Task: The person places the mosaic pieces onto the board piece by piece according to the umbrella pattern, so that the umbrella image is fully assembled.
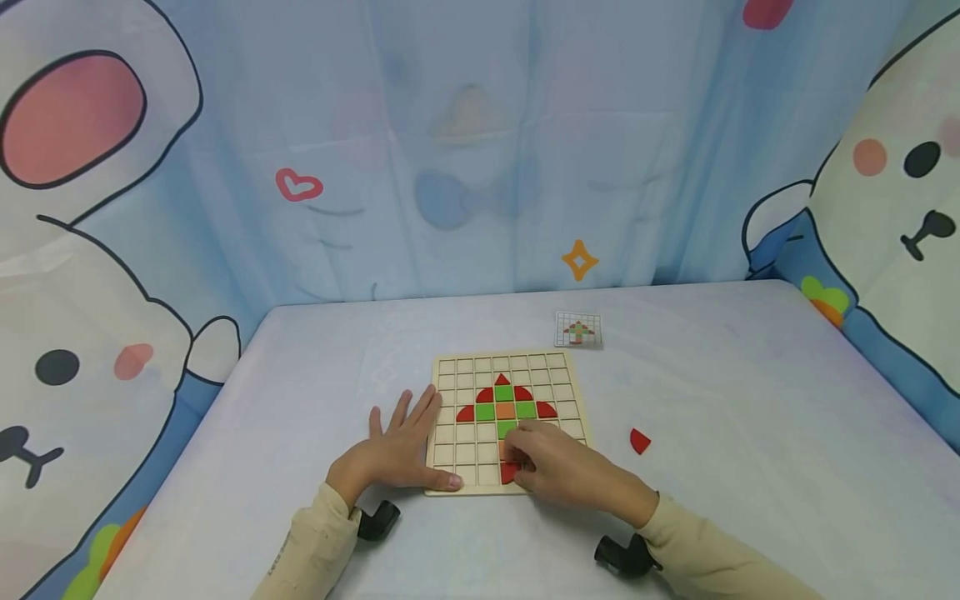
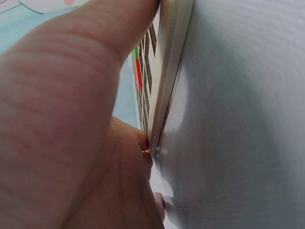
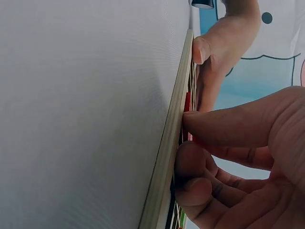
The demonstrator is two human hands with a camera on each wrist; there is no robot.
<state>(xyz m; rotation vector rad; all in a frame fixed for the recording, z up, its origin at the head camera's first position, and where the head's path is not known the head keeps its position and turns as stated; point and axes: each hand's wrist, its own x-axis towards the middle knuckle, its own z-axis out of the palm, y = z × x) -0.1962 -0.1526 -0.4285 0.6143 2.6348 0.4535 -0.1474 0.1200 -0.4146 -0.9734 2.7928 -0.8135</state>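
Note:
A wooden grid board [image 1: 465,475] lies flat on the table, bearing red, green and orange pieces in an arrow-like pattern. My left hand [image 1: 401,450] rests along its left edge, fingers spread and thumb on the lower-left corner. Over the lower part of the pattern, my right hand [image 1: 566,467] has curled fingers. In the right wrist view, its thumb and forefinger pinch a red piece [image 3: 196,140], mostly hidden by the fingers. A red curved piece [image 1: 508,473] shows in the bottom row beside the fingertips. The hand covers the board's lower-right cells.
Right of the board lies a loose red quarter-circle piece [image 1: 640,441]. Behind the board is a small card [image 1: 578,330] printed with a similar pattern. A white cloth covers the table [image 1: 750,400], and a blue cartoon curtain [image 1: 480,167] hangs behind it.

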